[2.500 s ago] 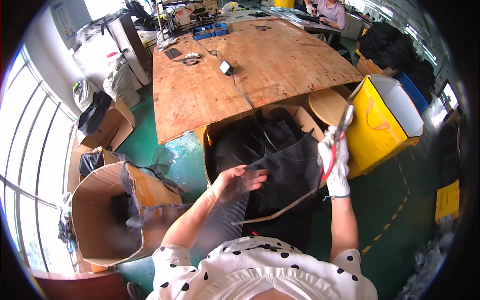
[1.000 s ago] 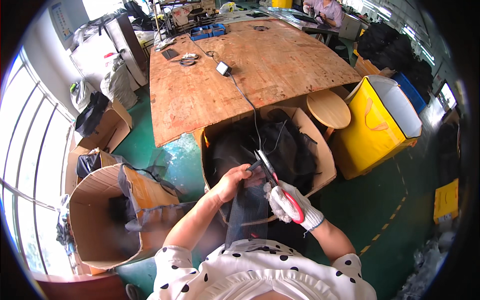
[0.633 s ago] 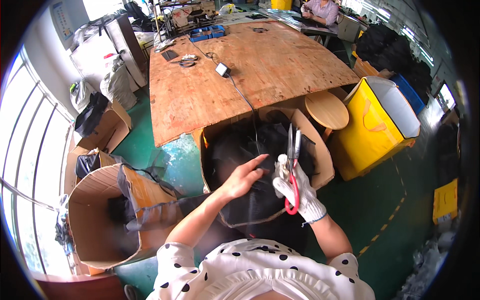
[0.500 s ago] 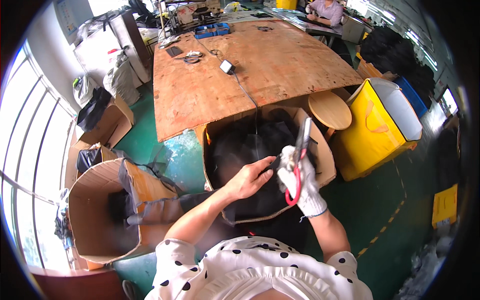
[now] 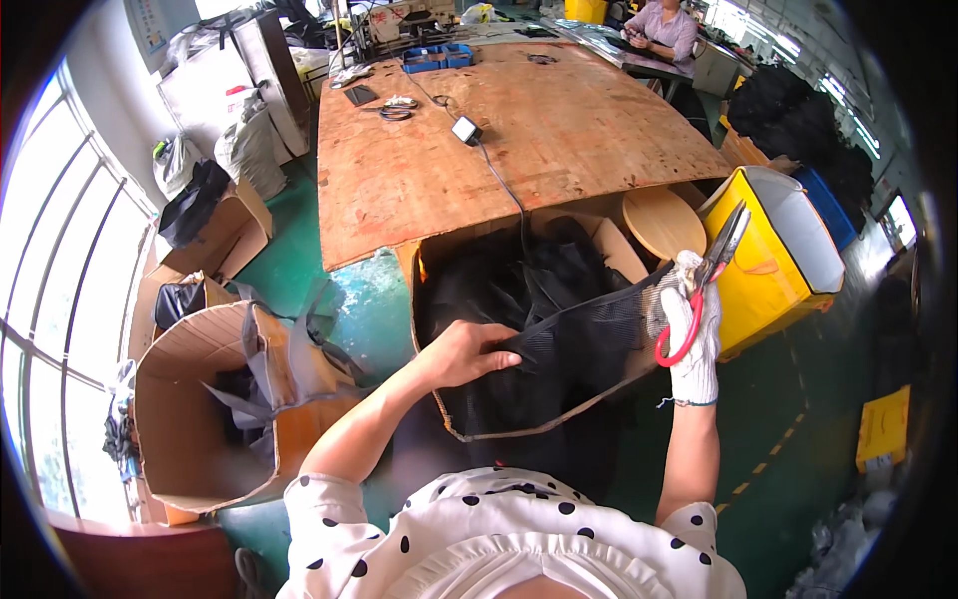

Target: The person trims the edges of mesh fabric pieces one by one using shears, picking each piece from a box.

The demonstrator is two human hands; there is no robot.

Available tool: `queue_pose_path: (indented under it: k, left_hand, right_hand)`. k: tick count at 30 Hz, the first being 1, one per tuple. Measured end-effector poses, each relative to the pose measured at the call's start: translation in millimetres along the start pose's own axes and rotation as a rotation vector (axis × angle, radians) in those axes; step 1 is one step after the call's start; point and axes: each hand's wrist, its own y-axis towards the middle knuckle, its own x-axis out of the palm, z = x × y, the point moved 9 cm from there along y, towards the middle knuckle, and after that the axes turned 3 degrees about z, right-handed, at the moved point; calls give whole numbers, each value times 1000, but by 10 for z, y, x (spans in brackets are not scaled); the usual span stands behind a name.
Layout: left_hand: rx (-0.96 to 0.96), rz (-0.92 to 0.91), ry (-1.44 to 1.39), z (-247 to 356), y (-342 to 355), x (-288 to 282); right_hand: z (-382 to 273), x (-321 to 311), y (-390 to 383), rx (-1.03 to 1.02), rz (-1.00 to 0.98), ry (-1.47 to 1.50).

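A strip of black mesh fabric (image 5: pixel 599 327) is stretched between my two hands, above a cardboard box (image 5: pixel 621 252) filled with dark mesh material (image 5: pixel 469 285). My bare left hand (image 5: pixel 459 354) is closed on the strip's left end, pinching it between thumb and fingers. In a white knit glove, my right hand (image 5: pixel 691 344) grips red-handled scissors (image 5: pixel 733 238), their blades pointing up and away to the right. The strip's right end meets that gloved hand and seems held there too; the fingers partly hide it.
A wooden table (image 5: pixel 519 110) extends beyond the box, with a cable and a small device (image 5: pixel 466 130) on it. To the left stands another open carton (image 5: pixel 165 429); to the right, a round stool (image 5: pixel 664 225) and a yellow bin (image 5: pixel 743 215). A person (image 5: pixel 664 35) sits far back.
My right hand has moved right with the scissors, away from my left hand, and the mesh strip now spans between them. My left hand has shifted slightly left and down.
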Motion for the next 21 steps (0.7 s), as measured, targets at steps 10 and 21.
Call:
queue_pose_path:
  k: [10,21]
  left_hand:
    - [-155,-271,-747,-157,247,609]
    - [-198,-289,-1206,-173,91,481]
  right_hand:
    - [14,-246,-18,32,-6,-168]
    - [117,129,-80,208,-110,96]
